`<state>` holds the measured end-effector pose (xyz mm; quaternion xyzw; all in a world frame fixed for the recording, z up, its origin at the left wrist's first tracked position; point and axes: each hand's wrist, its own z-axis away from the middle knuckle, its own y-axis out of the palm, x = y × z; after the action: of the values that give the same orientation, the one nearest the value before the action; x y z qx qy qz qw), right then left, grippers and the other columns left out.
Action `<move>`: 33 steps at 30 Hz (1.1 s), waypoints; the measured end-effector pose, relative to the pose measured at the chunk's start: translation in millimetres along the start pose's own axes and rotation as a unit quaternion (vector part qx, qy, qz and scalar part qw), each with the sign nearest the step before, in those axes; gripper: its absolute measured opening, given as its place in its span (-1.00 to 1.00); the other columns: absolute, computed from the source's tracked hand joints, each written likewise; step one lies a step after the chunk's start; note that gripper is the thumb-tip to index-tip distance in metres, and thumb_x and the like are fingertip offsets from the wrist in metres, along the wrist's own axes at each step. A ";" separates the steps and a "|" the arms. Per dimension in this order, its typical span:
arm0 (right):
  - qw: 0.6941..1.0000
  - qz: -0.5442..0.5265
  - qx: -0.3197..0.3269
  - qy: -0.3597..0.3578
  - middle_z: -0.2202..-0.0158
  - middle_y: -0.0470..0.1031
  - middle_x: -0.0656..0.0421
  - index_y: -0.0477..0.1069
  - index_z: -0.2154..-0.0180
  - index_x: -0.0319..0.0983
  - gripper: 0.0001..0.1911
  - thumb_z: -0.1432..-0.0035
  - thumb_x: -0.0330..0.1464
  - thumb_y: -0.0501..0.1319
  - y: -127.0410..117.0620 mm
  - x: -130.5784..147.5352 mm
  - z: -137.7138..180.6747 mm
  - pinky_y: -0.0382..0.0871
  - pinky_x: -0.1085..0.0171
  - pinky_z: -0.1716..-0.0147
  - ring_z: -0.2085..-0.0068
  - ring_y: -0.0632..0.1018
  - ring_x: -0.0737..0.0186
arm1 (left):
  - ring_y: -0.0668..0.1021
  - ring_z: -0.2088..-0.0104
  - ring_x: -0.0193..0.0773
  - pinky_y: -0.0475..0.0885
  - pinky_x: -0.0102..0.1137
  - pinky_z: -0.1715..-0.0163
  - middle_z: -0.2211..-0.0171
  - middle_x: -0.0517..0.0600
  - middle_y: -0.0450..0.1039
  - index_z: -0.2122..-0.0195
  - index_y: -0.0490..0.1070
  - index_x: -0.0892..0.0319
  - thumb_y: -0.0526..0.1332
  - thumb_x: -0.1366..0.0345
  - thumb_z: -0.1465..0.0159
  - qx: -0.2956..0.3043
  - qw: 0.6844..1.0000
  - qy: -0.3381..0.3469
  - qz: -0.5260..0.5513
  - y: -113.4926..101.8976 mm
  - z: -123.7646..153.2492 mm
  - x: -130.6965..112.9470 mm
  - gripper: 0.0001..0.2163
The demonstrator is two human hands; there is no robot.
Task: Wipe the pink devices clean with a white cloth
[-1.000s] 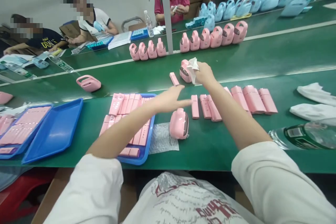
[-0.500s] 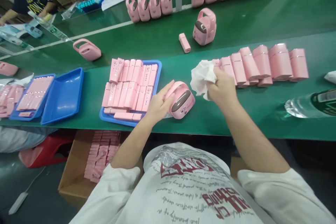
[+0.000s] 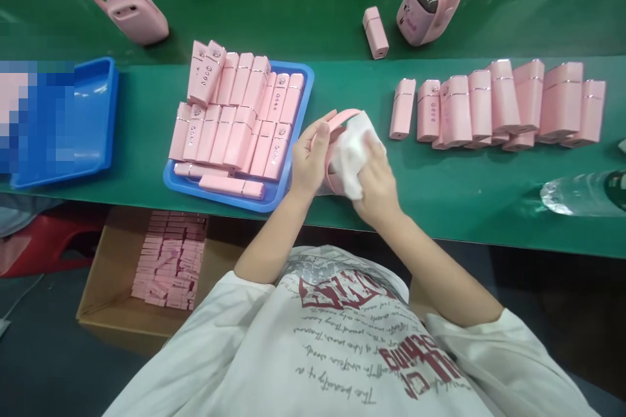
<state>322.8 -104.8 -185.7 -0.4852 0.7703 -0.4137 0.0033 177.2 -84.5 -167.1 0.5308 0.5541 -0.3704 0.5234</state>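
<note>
**Cloth now on the handled unit, both hands closed in**

A second ago the right hand [image 3: 375, 184] was stretched far out, white cloth [image 3: 353, 156] at a unit up the bench; the left hand [image 3: 308, 159] reached flat toward the loose pink pieces. Half a second ago the left had taken the pink handled unit [image 3: 337, 137] near the bench edge, cloth held just beside it. Now the unit is raised between both hands, cloth pressed against its face. View has tipped down; co-workers out of frame.
</note>
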 end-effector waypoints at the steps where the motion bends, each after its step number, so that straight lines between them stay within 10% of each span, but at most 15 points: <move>1: 0.999 -0.005 0.023 -0.027 -0.19 0.35 0.07 0.25 -0.18 -0.17 -0.58 -0.32 -0.35 -0.06 -0.3 0.5 -0.4 0.15 -0.01 -0.29 -0.33 0.19 0.13 | 0.55 -0.01 -0.09 0.45 -0.18 -0.02 0.02 0.06 0.51 0.04 0.45 0.12 0.07 -0.14 -0.27 -0.008 1.000 0.003 -0.013 0.2 -0.6 -0.4 -0.53; 7: 0.997 -0.005 -0.018 0.079 -0.10 0.42 -0.03 0.24 -0.19 -0.22 -0.55 -0.33 -0.29 -0.09 -0.4 -4.7 -1.4 0.30 0.01 -0.18 -0.21 0.38 0.05 | 0.60 0.09 -0.10 0.50 -0.16 0.05 0.08 0.05 0.54 0.06 0.44 0.12 0.08 -0.11 -0.29 -0.008 1.000 0.010 0.019 2.1 -1.6 -0.2 -0.56; 11: 0.997 -0.004 0.073 0.000 0.01 0.50 0.03 0.43 0.02 -0.15 -0.61 -0.31 -0.20 -0.06 1.5 -6.6 0.2 0.23 -0.05 -0.21 -0.18 0.39 0.02 | 0.60 0.07 -0.07 0.50 -0.17 0.06 0.07 0.08 0.54 0.10 0.46 0.15 0.13 -0.10 -0.26 -0.028 1.000 0.011 0.007 0.8 -1.4 -0.6 -0.57; 13: 0.994 -0.029 0.074 0.080 0.06 0.51 -0.01 0.44 0.06 -0.19 -0.57 -0.30 -0.14 -0.08 -0.2 -11.8 -0.7 0.31 -0.04 -0.14 -0.11 0.45 -0.02 | 0.60 0.06 -0.07 0.49 -0.15 0.05 0.09 0.08 0.55 0.07 0.45 0.13 0.13 -0.09 -0.27 -0.024 0.999 0.006 0.021 0.0 -0.8 -0.3 -0.58; 19: 0.872 -0.243 -0.032 0.424 -0.03 0.46 0.00 0.36 -0.03 -0.27 -0.42 -0.21 -0.02 -0.06 -6.0 -33.6 -5.8 0.40 0.07 -0.05 -0.09 0.47 0.00 | 0.51 -0.09 -0.06 0.42 -0.08 -0.06 0.09 0.02 0.56 -0.04 0.39 0.05 0.03 -0.09 -0.33 0.041 0.999 0.009 0.026 1.6 4.4 0.6 -0.57; 33: 0.741 -0.367 -0.055 0.559 0.02 0.48 0.06 0.38 0.08 -0.31 -0.58 -0.16 -0.18 0.01 -10.2 -30.9 -14.3 0.45 0.26 0.03 -0.03 0.50 0.13 | 0.57 0.02 -0.06 0.46 -0.14 -0.01 0.03 0.00 0.55 0.00 0.50 -0.01 0.20 -0.03 -0.23 0.175 0.969 0.168 -0.056 -1.6 28.3 -6.4 -0.62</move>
<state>340.9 -74.4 -182.0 -0.4116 0.4177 -0.5366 -0.6068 180.2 -113.4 -166.2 0.6367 0.5898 -0.3957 0.3004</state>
